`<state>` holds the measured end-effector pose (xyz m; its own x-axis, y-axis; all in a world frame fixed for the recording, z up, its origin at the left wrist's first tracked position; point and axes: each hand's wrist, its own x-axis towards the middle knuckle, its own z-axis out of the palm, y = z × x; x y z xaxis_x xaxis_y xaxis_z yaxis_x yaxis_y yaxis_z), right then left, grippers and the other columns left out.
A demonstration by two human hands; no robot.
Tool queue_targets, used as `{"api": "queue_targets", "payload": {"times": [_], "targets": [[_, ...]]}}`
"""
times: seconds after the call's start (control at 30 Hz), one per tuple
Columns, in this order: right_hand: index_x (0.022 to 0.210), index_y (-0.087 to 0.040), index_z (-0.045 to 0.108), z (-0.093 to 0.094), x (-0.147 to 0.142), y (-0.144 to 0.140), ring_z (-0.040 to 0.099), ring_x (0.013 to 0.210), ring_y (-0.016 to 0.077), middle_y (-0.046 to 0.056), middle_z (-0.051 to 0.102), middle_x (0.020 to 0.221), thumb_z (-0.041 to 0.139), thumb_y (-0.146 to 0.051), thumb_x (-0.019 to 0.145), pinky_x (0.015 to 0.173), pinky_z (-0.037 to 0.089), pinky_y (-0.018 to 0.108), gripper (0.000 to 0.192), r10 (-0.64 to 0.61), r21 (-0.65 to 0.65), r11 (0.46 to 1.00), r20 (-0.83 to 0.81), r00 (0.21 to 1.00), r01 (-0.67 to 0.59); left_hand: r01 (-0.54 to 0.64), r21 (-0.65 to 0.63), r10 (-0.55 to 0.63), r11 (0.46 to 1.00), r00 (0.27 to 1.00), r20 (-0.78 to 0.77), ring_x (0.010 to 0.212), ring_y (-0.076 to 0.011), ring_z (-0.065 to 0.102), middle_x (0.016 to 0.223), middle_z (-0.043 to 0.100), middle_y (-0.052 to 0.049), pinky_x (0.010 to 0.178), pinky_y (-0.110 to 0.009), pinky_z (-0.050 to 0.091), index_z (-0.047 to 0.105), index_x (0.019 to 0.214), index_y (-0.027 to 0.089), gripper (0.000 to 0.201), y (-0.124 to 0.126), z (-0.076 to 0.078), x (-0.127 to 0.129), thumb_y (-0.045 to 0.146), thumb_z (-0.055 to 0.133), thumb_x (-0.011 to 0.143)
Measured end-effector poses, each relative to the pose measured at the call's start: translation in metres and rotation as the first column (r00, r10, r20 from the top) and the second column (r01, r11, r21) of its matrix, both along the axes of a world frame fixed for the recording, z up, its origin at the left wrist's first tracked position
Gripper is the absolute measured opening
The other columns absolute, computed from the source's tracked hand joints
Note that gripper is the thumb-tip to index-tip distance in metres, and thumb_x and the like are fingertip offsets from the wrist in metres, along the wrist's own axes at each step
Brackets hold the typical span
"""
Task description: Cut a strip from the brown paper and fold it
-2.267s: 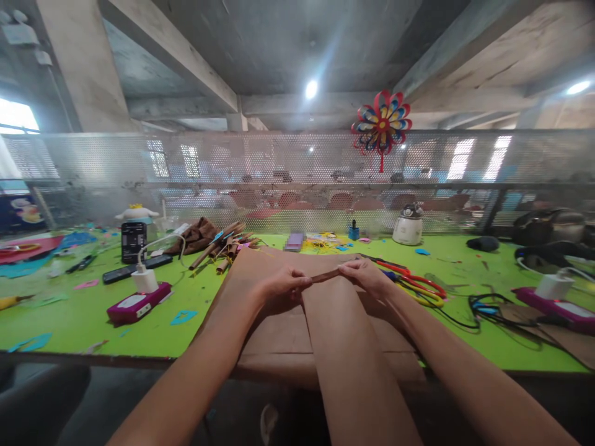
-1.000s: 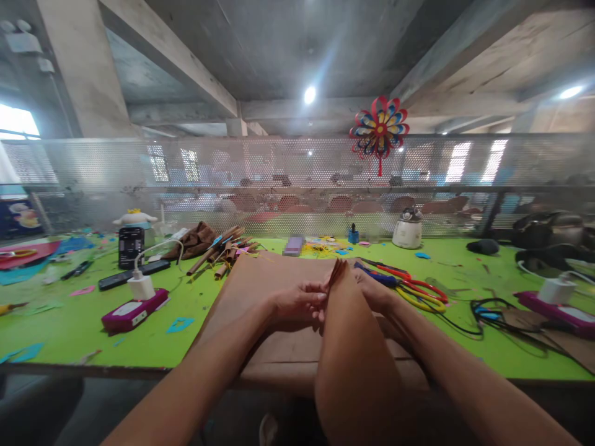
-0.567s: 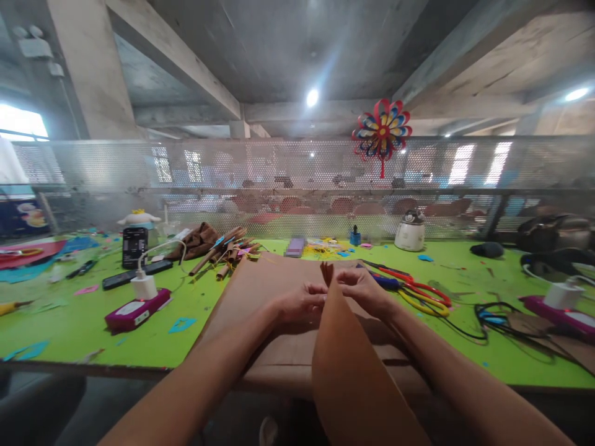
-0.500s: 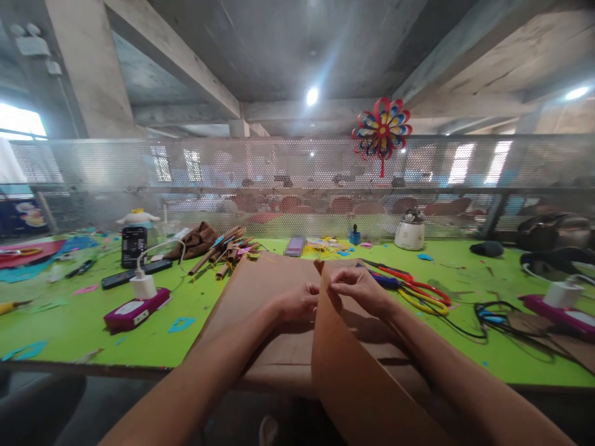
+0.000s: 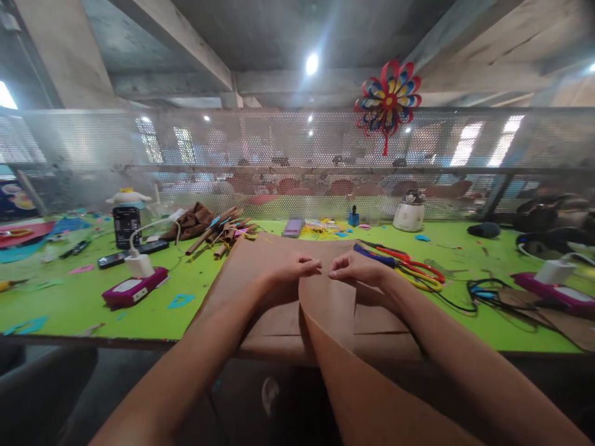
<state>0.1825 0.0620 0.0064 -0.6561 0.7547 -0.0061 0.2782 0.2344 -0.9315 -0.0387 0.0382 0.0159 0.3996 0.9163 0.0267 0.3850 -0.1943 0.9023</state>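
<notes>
A long strip of brown paper (image 5: 328, 303) runs from below the table edge up onto a larger brown sheet (image 5: 260, 260) lying on the green table (image 5: 83, 303). My left hand (image 5: 290, 271) pinches the strip's far end at its left corner. My right hand (image 5: 356, 271) pinches the same end at its right corner. The two hands are close together, fingertips almost meeting, and the strip end lies flat between them.
Red and yellow scissors (image 5: 409, 269) lie just right of my right hand. A bundle of brown paper rolls (image 5: 220, 232) sits at the back left. A magenta device with a white charger (image 5: 130, 288) is on the left; black cables (image 5: 488, 294) and another magenta device (image 5: 555, 291) are on the right. A mesh fence (image 5: 279, 161) closes the far side.
The strip's end, which stood folded upright between my fingers, now lies flat with my hands at its two corners. The camera has tilted slightly down.
</notes>
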Motion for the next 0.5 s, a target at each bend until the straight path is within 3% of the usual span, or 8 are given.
{"api": "queue_targets", "payload": {"times": [0.1,0.23,0.4,0.5], "targets": [[0.067,-0.012,0.065,0.003,-0.006,0.004,0.035,0.052,0.0075,-0.005,0.047,0.053,0.068,-0.042,0.065,0.051,0.026,0.023,0.030,0.022,0.106,0.994,0.131,0.991,-0.036,0.130,0.056,-0.118,0.990,0.977,-0.178,0.057,-0.0110,0.043,0.057,0.053,0.000,0.056,-0.023,0.034,0.065,0.068,0.011,0.030,0.003,-0.005,-0.002,0.040,0.064,0.073],[0.072,-0.012,0.067,0.001,-0.009,0.003,0.041,0.057,0.0096,-0.002,0.054,0.060,0.064,-0.039,0.068,0.055,0.033,0.023,0.028,-0.014,0.239,0.970,0.177,0.984,-0.029,0.104,0.106,-0.077,0.989,0.970,-0.232,0.057,-0.0106,0.044,0.058,0.053,0.000,0.056,-0.023,0.035,0.064,0.069,0.011,0.024,0.007,-0.012,-0.012,0.034,0.061,0.071],[0.077,-0.011,0.070,-0.010,-0.002,0.003,0.051,0.062,0.0140,0.003,0.063,0.066,0.059,-0.033,0.070,0.059,0.039,0.025,0.026,-0.096,0.368,0.930,0.244,0.965,0.000,0.084,0.075,-0.057,0.994,0.950,-0.307,0.053,-0.0105,0.044,0.055,0.052,0.000,0.052,-0.023,0.034,0.063,0.072,0.011,0.023,0.007,-0.015,-0.016,0.033,0.056,0.073],[0.074,-0.011,0.071,-0.017,0.003,0.008,0.052,0.062,0.0147,0.003,0.063,0.064,0.057,-0.031,0.073,0.059,0.039,0.025,0.025,-0.108,0.436,0.900,0.267,0.958,-0.019,0.119,0.163,-0.048,0.979,0.921,-0.387,0.056,-0.0110,0.046,0.059,0.057,-0.001,0.055,-0.023,0.036,0.066,0.074,0.010,0.024,0.006,-0.014,-0.013,0.030,0.055,0.074]]}}
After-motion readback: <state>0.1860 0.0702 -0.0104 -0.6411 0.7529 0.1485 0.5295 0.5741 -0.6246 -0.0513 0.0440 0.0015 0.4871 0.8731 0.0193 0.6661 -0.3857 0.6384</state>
